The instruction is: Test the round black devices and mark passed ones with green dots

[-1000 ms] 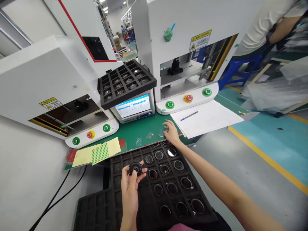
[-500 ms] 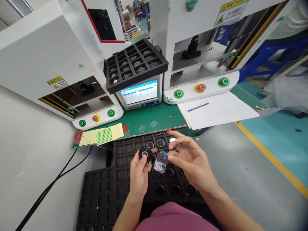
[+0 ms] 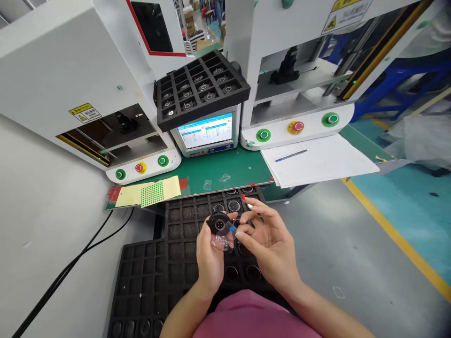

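Observation:
My left hand (image 3: 208, 256) grips a round black watch case (image 3: 213, 221), its back with a ring and small metal contacts facing me. With thumb and finger, my right hand (image 3: 273, 246) pinches the blue tab of a clear plastic film (image 3: 220, 242). The crumpled film overlaps the lower edge of the case; whether it sticks there I cannot tell. Below both hands lies a black foam tray (image 3: 178, 234) with round watch cases in several compartments, partly hidden by my hands.
Two white press machines with green and red buttons flank a screen (image 3: 207, 134), and a foam tray of parts (image 3: 204, 115) rests on top of it. Papers with a pen (image 3: 292, 155), a green-dot sticker sheet (image 3: 152, 194) and film scraps (image 3: 207, 184) lie on the green bench.
My right hand has moved left with the film, which now overlaps the watch case instead of hanging beside it. My left hand has shifted slightly right, and its thumb no longer covers the case's centre.

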Motion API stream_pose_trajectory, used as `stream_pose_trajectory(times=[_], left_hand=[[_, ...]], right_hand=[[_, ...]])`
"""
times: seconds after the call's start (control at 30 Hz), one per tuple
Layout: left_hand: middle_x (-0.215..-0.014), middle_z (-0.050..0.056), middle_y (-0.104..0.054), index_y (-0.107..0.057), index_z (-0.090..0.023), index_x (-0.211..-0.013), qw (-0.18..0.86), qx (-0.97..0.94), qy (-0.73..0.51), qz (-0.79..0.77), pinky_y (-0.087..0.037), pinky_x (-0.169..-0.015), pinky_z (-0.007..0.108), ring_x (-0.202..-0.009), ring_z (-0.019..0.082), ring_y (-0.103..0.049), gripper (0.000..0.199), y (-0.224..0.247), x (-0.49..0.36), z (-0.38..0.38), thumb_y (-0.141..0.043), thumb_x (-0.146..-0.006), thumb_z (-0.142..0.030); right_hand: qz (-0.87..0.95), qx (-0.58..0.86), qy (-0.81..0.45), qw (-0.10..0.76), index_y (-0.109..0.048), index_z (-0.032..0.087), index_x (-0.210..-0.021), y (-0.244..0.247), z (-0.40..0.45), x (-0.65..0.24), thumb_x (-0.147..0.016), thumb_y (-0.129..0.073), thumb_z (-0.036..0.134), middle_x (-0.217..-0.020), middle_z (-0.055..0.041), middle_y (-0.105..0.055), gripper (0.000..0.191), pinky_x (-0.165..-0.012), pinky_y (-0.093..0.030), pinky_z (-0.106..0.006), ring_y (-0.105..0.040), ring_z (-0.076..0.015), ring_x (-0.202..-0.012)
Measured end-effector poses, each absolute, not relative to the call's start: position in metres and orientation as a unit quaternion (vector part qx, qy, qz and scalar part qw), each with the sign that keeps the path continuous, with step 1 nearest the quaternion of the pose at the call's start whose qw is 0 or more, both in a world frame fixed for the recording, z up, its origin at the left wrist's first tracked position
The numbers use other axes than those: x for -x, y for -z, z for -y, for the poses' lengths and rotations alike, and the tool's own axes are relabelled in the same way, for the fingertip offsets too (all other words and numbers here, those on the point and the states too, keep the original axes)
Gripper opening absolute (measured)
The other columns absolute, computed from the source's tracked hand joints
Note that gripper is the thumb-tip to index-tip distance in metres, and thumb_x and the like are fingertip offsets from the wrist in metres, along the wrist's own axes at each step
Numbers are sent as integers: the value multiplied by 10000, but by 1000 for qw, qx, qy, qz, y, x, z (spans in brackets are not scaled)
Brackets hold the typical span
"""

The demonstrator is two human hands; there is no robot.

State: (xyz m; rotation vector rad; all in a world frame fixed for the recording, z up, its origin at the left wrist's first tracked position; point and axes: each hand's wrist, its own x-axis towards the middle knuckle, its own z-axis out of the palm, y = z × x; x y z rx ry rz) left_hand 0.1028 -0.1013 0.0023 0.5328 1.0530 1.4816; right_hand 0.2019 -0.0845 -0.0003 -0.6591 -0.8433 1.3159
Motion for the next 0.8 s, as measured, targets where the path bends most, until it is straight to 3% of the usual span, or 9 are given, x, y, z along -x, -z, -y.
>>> stream_pose_trajectory(times=[0.2,0.63,0.8], left_hand=[[-891,89,-734,-726,-155,-916,572,-253,-647,-436,-453,-560,235,-591,115,-521,470,1,-105,107,-565,-829,-588],[-874,81,-720,-708,-153,-943,560,-256,-659,-431,-484,-528,228,-586,115,-551,467,5,-108,109,-568,-833,-585],[-889,69,-722,-690,-172,-962,545,-282,-656,-439,-484,-518,214,-583,103,-560,440,9,-107,107,-577,-833,-577]], right_hand=[[363,301,-583,662,-591,301,-1069,-1,88,-200,-765,-693,72,-1301,-55,-455,394,-526,-593,-208,-576,-119,-831],[340,301,-597,661,-549,330,-1110,0,86,-198,-774,-679,55,-1161,-29,-543,454,-469,-583,-203,-578,-97,-714],[352,311,-588,658,-527,323,-1118,4,88,-198,-775,-673,66,-1219,-43,-517,453,-451,-572,-210,-597,-112,-748]])
